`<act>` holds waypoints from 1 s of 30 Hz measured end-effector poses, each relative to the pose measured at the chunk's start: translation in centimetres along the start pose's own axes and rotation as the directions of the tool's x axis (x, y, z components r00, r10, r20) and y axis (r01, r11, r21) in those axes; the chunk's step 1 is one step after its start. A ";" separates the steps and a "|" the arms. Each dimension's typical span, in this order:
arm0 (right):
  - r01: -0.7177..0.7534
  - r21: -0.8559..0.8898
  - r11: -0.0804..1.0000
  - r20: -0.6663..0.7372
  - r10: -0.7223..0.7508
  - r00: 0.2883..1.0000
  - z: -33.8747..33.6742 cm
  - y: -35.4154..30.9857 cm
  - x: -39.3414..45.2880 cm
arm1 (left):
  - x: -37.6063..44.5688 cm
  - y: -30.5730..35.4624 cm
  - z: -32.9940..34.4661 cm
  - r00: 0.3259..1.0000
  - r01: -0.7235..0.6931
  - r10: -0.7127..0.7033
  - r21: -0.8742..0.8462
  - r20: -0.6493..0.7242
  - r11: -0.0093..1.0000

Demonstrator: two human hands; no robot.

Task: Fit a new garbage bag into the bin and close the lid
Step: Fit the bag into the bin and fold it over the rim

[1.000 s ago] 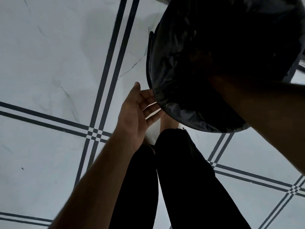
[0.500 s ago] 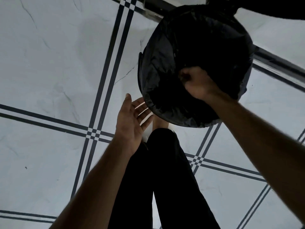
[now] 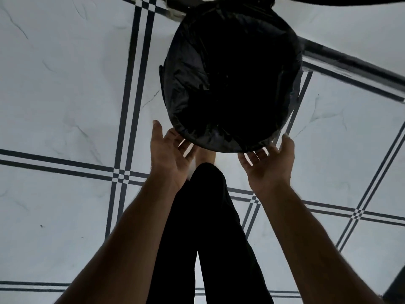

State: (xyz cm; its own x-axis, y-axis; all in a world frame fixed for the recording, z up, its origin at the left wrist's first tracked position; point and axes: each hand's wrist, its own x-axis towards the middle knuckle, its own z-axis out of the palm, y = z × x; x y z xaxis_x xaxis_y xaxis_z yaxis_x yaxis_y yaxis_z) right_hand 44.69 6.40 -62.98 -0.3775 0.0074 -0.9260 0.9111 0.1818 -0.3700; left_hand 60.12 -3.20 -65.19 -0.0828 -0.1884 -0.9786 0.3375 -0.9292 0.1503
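A round bin (image 3: 161,77) stands on the floor ahead of me, lined with a black garbage bag (image 3: 230,69) that drapes over its rim. Its inside is dark and I cannot see the bottom. My left hand (image 3: 169,153) is at the near left rim, fingers spread, palm facing the bag. At the near right rim my right hand (image 3: 268,160) is spread the same way, its fingertips under the bag's folded edge. Neither hand clearly grips the plastic. A dark shape at the top edge (image 3: 328,0) may be the lid; I cannot tell.
White marble-look floor tiles (image 3: 65,95) with dark double lines surround the bin. My legs in black trousers (image 3: 208,227) are directly below the bin. A dark sill or door track (image 3: 350,62) runs diagonally behind the bin at the upper right.
My right hand has come out of the bag's inside and moved down to the near right rim. My left hand has shifted slightly toward the rim. The view has pulled back from the bin.
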 end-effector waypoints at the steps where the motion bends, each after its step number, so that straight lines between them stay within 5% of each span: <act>1: -0.020 0.047 0.999 0.004 0.020 1.000 0.1 -0.1 0.2 | 0.1 0.0 0.0 1.000 0.003 -0.003 -0.008 -0.005 1.000; 8: -0.059 0.197 0.979 0.035 0.053 0.998 -0.7 -0.6 1.7 | 0.2 -0.6 0.5 1.000 -0.017 0.017 -0.044 -0.017 0.999; 13: -0.021 0.152 0.988 0.047 0.014 0.999 -1.1 -1.7 2.3 | 0.4 -0.7 0.8 0.999 -0.023 0.024 0.018 -0.046 1.000; 19: 0.014 0.058 0.998 0.022 -0.015 1.000 -1.3 -3.3 3.1 | 0.4 1.9 1.3 0.933 -0.176 0.185 0.057 -0.309 0.983; 23: 0.041 -0.216 0.975 0.027 -0.037 0.999 -1.0 -4.8 3.5 | 0.4 3.9 2.3 0.961 -0.221 0.254 0.251 -0.108 0.942; 30: 0.045 -0.458 0.888 -0.056 -0.079 0.995 0.9 -7.6 3.3 | 0.7 6.1 2.3 0.975 -0.209 0.220 0.417 0.022 0.885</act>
State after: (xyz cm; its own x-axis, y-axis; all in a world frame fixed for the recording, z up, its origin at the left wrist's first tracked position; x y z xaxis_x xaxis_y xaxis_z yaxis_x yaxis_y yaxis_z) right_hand 36.66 4.18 -63.34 -0.4574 0.0477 -0.8880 0.7161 0.6118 -0.3360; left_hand 60.01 -9.73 -64.62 -0.0275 -0.3955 -0.9181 -0.0749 -0.9150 0.3964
